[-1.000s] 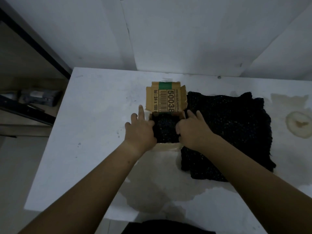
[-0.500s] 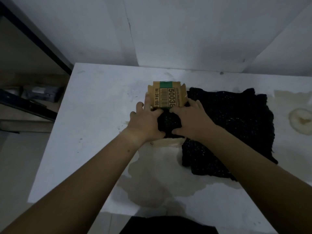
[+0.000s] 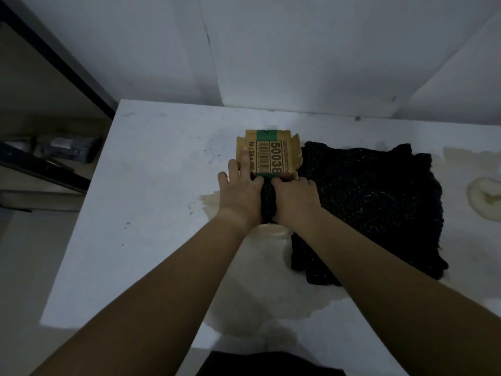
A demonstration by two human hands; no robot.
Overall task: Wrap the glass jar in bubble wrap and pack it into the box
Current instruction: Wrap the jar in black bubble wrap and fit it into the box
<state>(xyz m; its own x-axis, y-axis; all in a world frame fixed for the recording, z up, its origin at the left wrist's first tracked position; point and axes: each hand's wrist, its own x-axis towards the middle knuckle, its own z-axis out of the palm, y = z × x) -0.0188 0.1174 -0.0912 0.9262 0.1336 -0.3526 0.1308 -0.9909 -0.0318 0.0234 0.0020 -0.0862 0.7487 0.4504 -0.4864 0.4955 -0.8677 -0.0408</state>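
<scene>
A small brown cardboard box sits mid-table, its printed lid flap (image 3: 271, 156) with a green band and barcode tilted over the opening. A dark bundle of black bubble wrap (image 3: 268, 202) lies inside the box between my hands; the jar itself is hidden. My left hand (image 3: 238, 194) rests on the box's left side, with its index finger lying straight on the flap. My right hand (image 3: 295, 199) is on the right side, its fingers curled at the flap's near edge.
A large sheet of black bubble wrap (image 3: 379, 207) lies spread to the right of the box. The white table (image 3: 149, 213) has brown stains (image 3: 485, 199) and a left edge beside a dark shelf (image 3: 65, 150). A white wall stands behind.
Both hands moved from the sides of the bundle forward to the flap. The flap has tipped toward me over the box opening.
</scene>
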